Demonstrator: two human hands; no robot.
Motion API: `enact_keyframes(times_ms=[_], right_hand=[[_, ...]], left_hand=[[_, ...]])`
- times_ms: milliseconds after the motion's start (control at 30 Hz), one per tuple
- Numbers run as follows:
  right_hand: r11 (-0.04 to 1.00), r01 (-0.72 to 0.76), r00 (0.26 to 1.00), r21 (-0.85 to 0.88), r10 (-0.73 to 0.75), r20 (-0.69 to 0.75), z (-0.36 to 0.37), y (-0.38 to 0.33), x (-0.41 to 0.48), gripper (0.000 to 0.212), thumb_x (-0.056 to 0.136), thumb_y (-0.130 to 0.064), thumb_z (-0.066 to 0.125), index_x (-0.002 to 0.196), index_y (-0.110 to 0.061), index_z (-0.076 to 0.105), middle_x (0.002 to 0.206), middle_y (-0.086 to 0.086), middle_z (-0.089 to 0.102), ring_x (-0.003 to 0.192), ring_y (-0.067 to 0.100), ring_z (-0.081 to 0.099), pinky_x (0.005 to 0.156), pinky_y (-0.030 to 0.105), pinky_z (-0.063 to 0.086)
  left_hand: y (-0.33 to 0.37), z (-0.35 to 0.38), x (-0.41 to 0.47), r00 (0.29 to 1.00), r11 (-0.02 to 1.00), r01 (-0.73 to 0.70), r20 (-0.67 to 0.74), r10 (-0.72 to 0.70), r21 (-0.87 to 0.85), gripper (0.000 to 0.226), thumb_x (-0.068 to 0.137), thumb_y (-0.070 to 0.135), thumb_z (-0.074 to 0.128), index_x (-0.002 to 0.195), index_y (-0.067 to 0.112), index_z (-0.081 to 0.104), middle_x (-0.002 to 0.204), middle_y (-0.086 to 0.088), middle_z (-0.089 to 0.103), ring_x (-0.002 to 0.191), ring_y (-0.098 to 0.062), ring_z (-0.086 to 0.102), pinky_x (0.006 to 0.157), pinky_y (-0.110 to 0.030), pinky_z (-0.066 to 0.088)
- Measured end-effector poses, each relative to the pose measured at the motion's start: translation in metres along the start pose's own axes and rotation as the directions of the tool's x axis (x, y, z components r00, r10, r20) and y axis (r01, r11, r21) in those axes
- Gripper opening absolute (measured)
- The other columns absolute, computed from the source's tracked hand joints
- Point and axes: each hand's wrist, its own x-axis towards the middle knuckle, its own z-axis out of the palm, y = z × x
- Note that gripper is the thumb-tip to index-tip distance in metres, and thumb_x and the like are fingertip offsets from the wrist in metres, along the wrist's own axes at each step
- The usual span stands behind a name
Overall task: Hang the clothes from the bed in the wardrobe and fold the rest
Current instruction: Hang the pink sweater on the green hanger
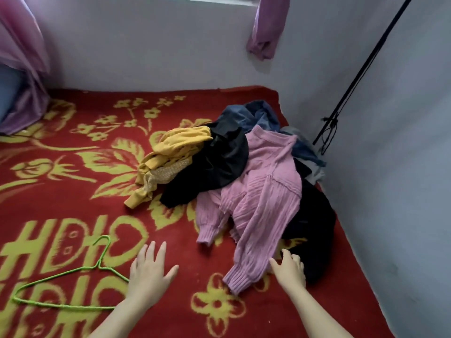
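**Sleeve cuff at the right hand, hanger at the left**

At the far left, a green wire hanger is laid flat on the red flowered blanket, its hook pointing away from the person. Just beside its right corner the left hand is spread palm-down on the blanket, fingers straight and nothing held.

Further right and further off, the clothes pile is heaped toward the corner of the bed. A yellow garment is seen on its left edge, a black garment is draped next to it, and blue garments are bunched behind.

The pink ribbed sweater is spread on top of the pile's near side. Its long axis is run from the neck, at the far end, down toward the person. One sleeve is stretched out nearest of all, slanting down and leftward to its cuff.

The right hand is placed against that sleeve just above the cuff, thumb laid on the knit and fingers curled over a dark garment beneath. Whether the sleeve is actually pinched cannot be told.

The sweater is thus judged nearer the right hand, with the left hand well apart from it but next to the hanger. A pull along the sleeve's axis toward the left is likely called for, so that garment and hanger are brought together.
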Motion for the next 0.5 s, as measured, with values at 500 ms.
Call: enact_keyframes(times_ms=[500], right_hand=[[0.99, 0.059, 0.998, 0.128, -0.055, -0.039, 0.047, -0.077, 0.159, 0.092, 0.086, -0.038, 0.063, 0.151, -0.017, 0.001, 0.148, 0.029, 0.017, 0.128, 0.045, 0.033, 0.103, 0.044, 0.031]], left_hand=[[0.008, 0.058, 0.049, 0.97, 0.978, 0.207, 0.125, -0.209, 0.027, 0.074, 0.093, 0.061, 0.028, 0.15, 0.026, -0.003, 0.158, -0.004, -0.001, 0.145, -0.022, -0.004, 0.116, -0.035, 0.01]])
